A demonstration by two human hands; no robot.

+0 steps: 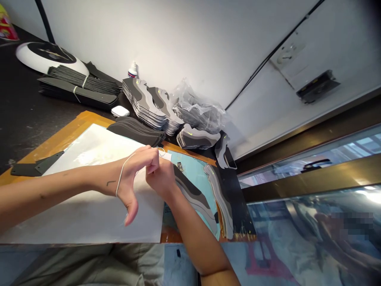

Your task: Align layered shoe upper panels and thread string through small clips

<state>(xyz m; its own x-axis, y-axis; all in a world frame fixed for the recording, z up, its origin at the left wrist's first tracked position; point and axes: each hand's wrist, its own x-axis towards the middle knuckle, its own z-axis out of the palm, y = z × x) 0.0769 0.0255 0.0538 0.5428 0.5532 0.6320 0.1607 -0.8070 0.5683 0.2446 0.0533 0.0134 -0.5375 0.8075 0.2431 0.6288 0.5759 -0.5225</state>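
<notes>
My left hand (135, 171) comes in from the left, its fingers curled and its thumb apart, pointing down. A thin pale rubber band (121, 176) runs round it near the wrist, and a small loop of band shows beside the curled fingers. My right hand (162, 176) is closed against those fingers at the band; its fingertips are mostly hidden. Both hands are above a white sheet (98, 214). Right of them, grey and black shoe-upper pieces (193, 194) lie on a light blue mat (195, 163), partly behind my right forearm.
Behind are stacked shoe pieces (143, 101), a plastic bag (199, 107), a small bottle (133, 70) and a white case (120, 111). Banded black strips (77, 89) lie by a lamp base (22, 55). Dark pieces (135, 131) border the sheet. A window (312, 222) stands right.
</notes>
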